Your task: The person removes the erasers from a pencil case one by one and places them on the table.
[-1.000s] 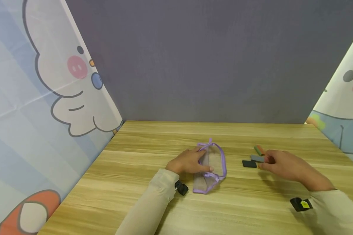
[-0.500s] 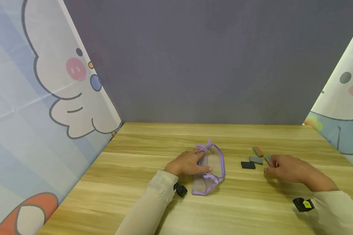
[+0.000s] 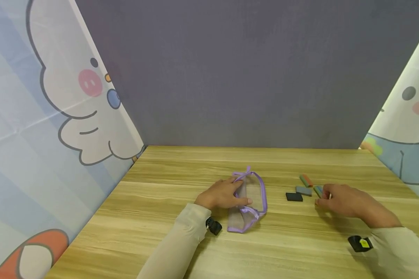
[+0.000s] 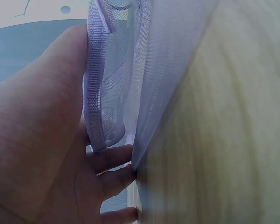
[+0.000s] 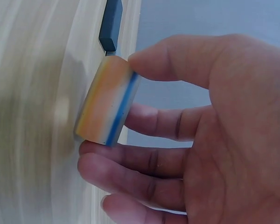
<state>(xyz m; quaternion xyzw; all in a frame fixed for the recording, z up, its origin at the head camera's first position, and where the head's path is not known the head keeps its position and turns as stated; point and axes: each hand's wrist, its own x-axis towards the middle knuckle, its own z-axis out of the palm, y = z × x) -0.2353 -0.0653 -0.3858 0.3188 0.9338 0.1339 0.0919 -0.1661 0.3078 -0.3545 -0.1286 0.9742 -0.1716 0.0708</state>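
A pouch of sheer mesh with purple trim [image 3: 264, 193] lies on the table. My left hand [image 3: 221, 193] rests on its left part, with the fingers spread and extended; in the left wrist view the mesh [image 4: 114, 98] stands between the thumb and the fingers, whose tips touch the tabletop. Over to the right, my right hand [image 3: 345, 201] pinches a striped eraser [image 5: 105, 102] in orange, white and blue between thumb and fingers, low over the table. Only a sliver of that eraser shows past the fingers in the head view.
Near the right hand lie a grey eraser [image 3: 303, 191], a black eraser [image 3: 294, 197] and a green-and-orange eraser [image 3: 306, 180]. A dark grey panel [image 3: 230, 77] stands behind the wooden table [image 3: 125, 232]. Patterned cloths [image 3: 21, 116] hang at both sides.
My right hand has moved a little right, away from the grey eraser, which lies fully in sight. The striped eraser's edge now shows at its fingers. My left hand stays on the pouch.
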